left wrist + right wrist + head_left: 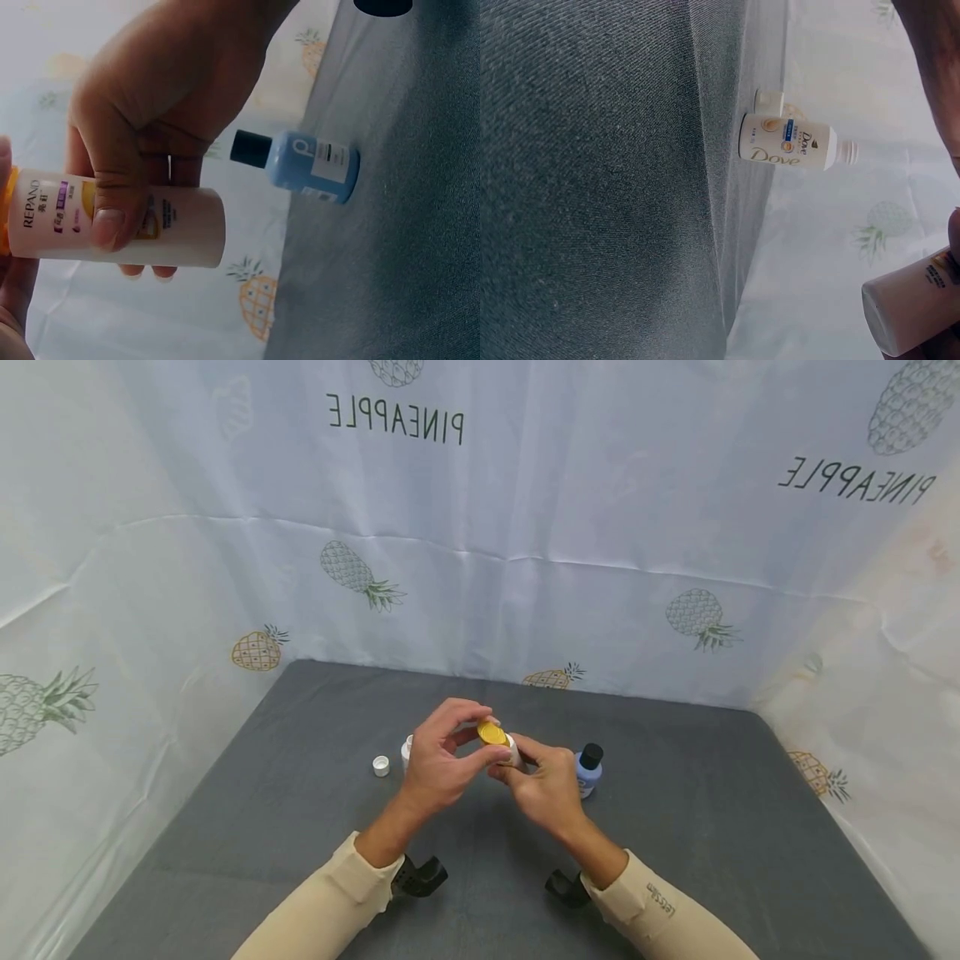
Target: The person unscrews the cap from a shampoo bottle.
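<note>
Above the middle of the table, my right hand [551, 787] grips a small white REPAND bottle [52, 217], thumb across its label. Its yellow cap [492, 733] is pinched between the thumb and fingers of my left hand [441, 767]. The left wrist view shows the cap at the bottle's end; whether it is loose I cannot tell. Most of the bottle is hidden by my hands in the head view. A white Dove bottle [787, 142] with a bare threaded neck stands behind my left hand. To its left lies a small white cap [381, 766].
Just right of my right hand stands a blue bottle [588, 773] with a black cap [592, 755]. A dark grey cloth [712, 835] covers the table. Pineapple-print curtains [510, 510] hang behind it and at both sides.
</note>
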